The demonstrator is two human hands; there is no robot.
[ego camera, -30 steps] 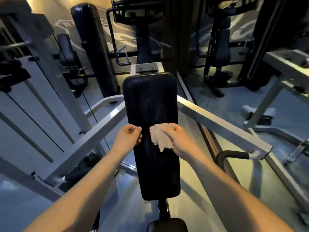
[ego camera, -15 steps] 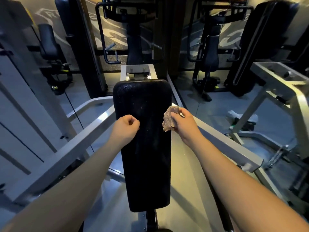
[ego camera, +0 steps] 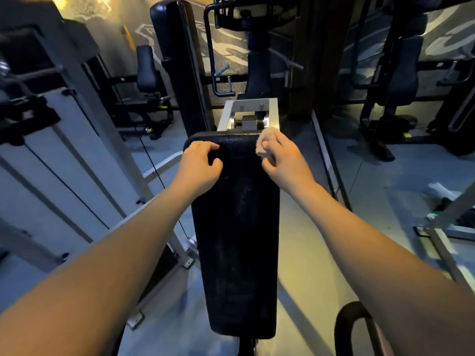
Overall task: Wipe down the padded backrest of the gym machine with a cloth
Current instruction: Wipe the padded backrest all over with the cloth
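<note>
A long black padded backrest runs down the middle of the view, its top end near a white metal bracket. My right hand grips a small pale cloth and holds it against the backrest's top right corner. My left hand sits at the top left corner with its fingers curled, touching the pad and holding nothing that I can see.
White frame bars and a black cable stand to the left. A black curved handle rises at the lower right. Other dark machines stand behind and to the right, and a mirror edge runs along the right.
My right hand has carried the cloth from the pad's middle to its right edge, then up to the top right corner. My left hand has moved up to the top left corner.
</note>
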